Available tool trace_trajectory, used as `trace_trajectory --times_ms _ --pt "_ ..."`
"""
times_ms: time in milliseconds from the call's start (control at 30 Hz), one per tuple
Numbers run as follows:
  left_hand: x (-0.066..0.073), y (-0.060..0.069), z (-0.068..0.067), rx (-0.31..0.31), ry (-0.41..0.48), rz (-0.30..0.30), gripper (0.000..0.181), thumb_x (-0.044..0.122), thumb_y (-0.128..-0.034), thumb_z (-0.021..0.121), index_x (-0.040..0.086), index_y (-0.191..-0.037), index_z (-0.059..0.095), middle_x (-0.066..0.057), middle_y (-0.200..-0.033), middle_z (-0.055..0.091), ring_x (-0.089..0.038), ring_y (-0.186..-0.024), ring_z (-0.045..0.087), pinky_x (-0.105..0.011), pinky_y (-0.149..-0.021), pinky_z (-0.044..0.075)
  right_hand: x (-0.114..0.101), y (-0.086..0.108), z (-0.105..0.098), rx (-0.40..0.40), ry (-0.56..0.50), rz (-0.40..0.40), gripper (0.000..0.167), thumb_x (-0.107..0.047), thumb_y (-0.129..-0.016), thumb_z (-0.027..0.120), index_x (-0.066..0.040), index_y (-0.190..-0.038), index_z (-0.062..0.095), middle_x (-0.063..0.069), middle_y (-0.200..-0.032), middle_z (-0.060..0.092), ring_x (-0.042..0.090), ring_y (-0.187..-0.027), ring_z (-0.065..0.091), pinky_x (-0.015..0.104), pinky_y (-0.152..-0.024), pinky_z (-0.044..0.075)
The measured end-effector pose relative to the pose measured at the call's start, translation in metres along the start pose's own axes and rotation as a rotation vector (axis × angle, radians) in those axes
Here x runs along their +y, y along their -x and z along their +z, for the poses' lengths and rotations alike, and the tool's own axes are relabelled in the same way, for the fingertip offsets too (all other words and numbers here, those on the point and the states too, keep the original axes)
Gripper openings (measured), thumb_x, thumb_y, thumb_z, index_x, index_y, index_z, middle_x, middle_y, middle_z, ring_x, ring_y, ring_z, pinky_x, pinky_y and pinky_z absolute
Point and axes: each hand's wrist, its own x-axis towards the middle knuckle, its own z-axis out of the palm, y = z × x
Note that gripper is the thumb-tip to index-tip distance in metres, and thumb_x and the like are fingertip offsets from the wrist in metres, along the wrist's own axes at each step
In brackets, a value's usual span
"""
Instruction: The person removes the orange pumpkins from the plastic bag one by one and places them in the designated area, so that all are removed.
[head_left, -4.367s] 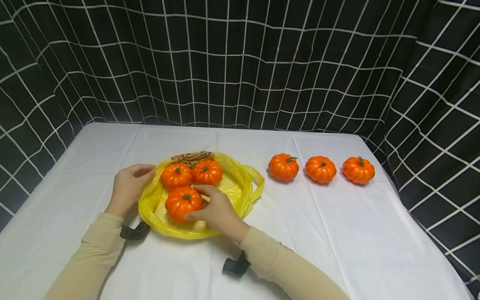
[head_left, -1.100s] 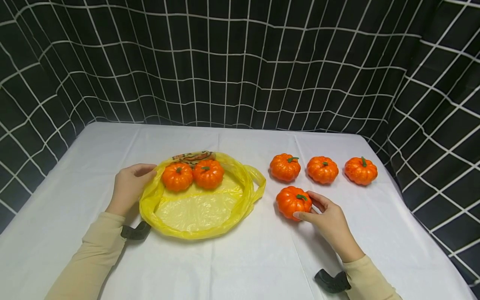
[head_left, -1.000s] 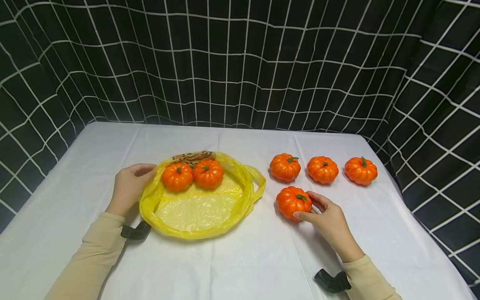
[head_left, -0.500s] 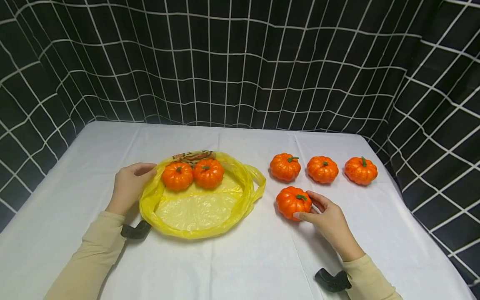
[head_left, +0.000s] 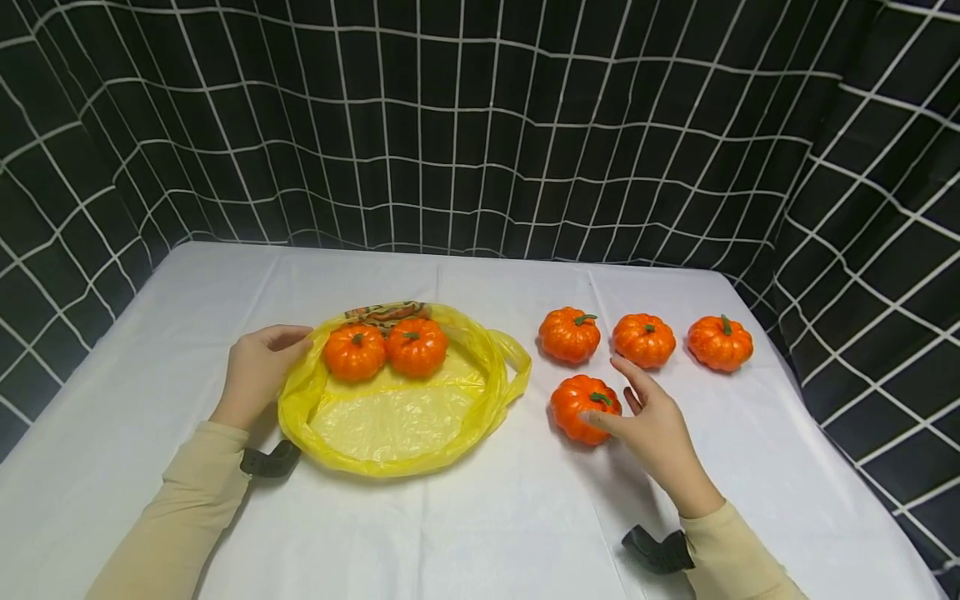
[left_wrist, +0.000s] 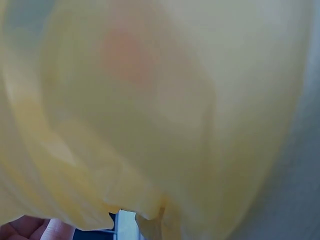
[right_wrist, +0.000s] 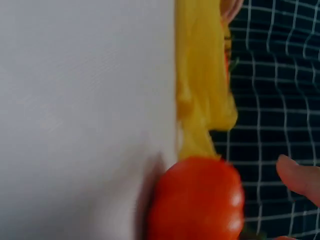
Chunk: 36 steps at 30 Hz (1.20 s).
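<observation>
My left hand (head_left: 258,371) pinches the left rim of a yellow plastic bag (head_left: 390,425), spread open on the table. Two small orange pumpkins (head_left: 355,352) sit side by side at the back inside it. To the bag's right, my right hand (head_left: 656,433) hovers with spread fingers around the right side of another small pumpkin (head_left: 581,410), which rests on the cloth. In the right wrist view the thumb (right_wrist: 300,177) stands apart from that pumpkin (right_wrist: 197,200). The bag's film (left_wrist: 150,125) fills most of the left wrist view and hides the left fingertips.
Three more pumpkins stand in a row behind my right hand: one on the left (head_left: 569,335), one in the middle (head_left: 644,340), one on the right (head_left: 720,343). A white cloth (head_left: 510,525) covers the table. Black gridded curtains (head_left: 465,125) enclose its back and sides.
My right hand has carried one pumpkin out of the bag to the right and set it on the cloth. Its fingers have just spread off it. My left hand stays at the rim.
</observation>
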Motion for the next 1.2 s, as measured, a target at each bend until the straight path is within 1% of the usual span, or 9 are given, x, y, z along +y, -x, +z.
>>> trace_trajectory --times_ms 167,300,400,533,633,767,900,1033,1200 --pt "-0.001 -0.001 0.0 -0.002 0.001 -0.006 0.034 0.021 -0.0981 0.059 0.001 -0.125 0.065 -0.023 -0.128 0.066 -0.037 -0.125 0.057 -0.048 -0.106 0.049 -0.019 -0.003 0.016 0.025 -0.049 -0.074 0.081 -0.012 -0.083 0.08 -0.001 -0.151 0.038 0.015 -0.16 0.034 0.035 -0.148 0.035 0.038 -0.116 0.035" --pt "-0.001 -0.001 0.0 -0.004 0.0 -0.006 0.035 0.022 -0.0984 0.059 0.001 -0.125 0.065 -0.023 -0.129 0.065 -0.037 -0.125 0.057 -0.048 -0.106 0.049 -0.031 -0.009 0.035 0.013 -0.093 -0.087 0.078 -0.013 -0.081 0.082 -0.002 -0.148 0.042 0.014 -0.156 0.042 0.032 -0.146 0.039 0.039 -0.115 0.039" --pt "0.0 -0.001 -0.001 0.008 -0.007 0.015 0.034 0.022 -0.0982 0.06 0.001 -0.125 0.066 -0.023 -0.127 0.066 -0.037 -0.125 0.057 -0.049 -0.106 0.049 -0.04 -0.015 0.05 0.011 -0.153 -0.095 0.076 -0.013 -0.08 0.083 -0.004 -0.146 0.045 0.012 -0.152 0.048 0.03 -0.143 0.044 0.038 -0.115 0.041" --pt "0.0 -0.001 0.0 0.013 -0.008 0.035 0.034 0.021 -0.0978 0.06 0.0 -0.124 0.066 -0.024 -0.125 0.067 -0.038 -0.124 0.058 -0.049 -0.106 0.048 -0.049 -0.023 0.068 -0.014 -0.207 -0.125 0.074 -0.009 -0.079 0.083 -0.002 -0.144 0.048 0.014 -0.15 0.05 0.028 -0.142 0.044 0.036 -0.116 0.04" --pt "-0.001 -0.001 0.0 0.008 -0.001 0.031 0.035 0.022 -0.0978 0.061 0.0 -0.124 0.066 -0.024 -0.126 0.067 -0.037 -0.124 0.058 -0.049 -0.106 0.048 -0.054 -0.029 0.081 -0.041 -0.205 -0.148 0.074 -0.008 -0.078 0.083 0.001 -0.143 0.048 0.016 -0.151 0.048 0.029 -0.142 0.044 0.037 -0.115 0.041" --pt "-0.002 -0.002 0.0 0.003 0.01 0.02 0.036 0.024 -0.0979 0.061 0.001 -0.125 0.066 -0.023 -0.127 0.066 -0.037 -0.125 0.057 -0.048 -0.106 0.048 -0.059 -0.036 0.095 -0.063 -0.186 -0.165 0.075 -0.01 -0.077 0.084 0.001 -0.142 0.049 0.017 -0.149 0.049 0.029 -0.142 0.045 0.039 -0.115 0.041" --pt "-0.002 -0.002 0.001 0.002 0.01 0.015 0.035 0.023 -0.0981 0.06 0.001 -0.125 0.066 -0.023 -0.127 0.066 -0.036 -0.125 0.057 -0.048 -0.106 0.049 -0.064 -0.04 0.108 -0.065 -0.161 -0.158 0.075 -0.014 -0.077 0.085 -0.001 -0.143 0.05 0.014 -0.149 0.051 0.028 -0.142 0.045 0.039 -0.116 0.041" --pt "-0.001 -0.002 0.001 0.002 0.001 0.004 0.034 0.022 -0.0982 0.059 0.001 -0.124 0.066 -0.022 -0.127 0.066 -0.037 -0.125 0.057 -0.048 -0.106 0.049 -0.07 -0.044 0.122 -0.063 -0.177 -0.13 0.074 -0.015 -0.077 0.085 -0.002 -0.142 0.051 0.012 -0.149 0.051 0.027 -0.141 0.046 0.037 -0.115 0.041" --pt "-0.001 -0.001 0.001 0.003 0.0 0.004 0.034 0.021 -0.0979 0.059 0.001 -0.124 0.066 -0.023 -0.127 0.066 -0.037 -0.125 0.057 -0.049 -0.107 0.049 -0.077 -0.047 0.137 -0.065 -0.203 -0.11 0.073 -0.014 -0.075 0.086 -0.002 -0.14 0.053 0.013 -0.147 0.053 0.032 -0.139 0.048 0.042 -0.114 0.043"
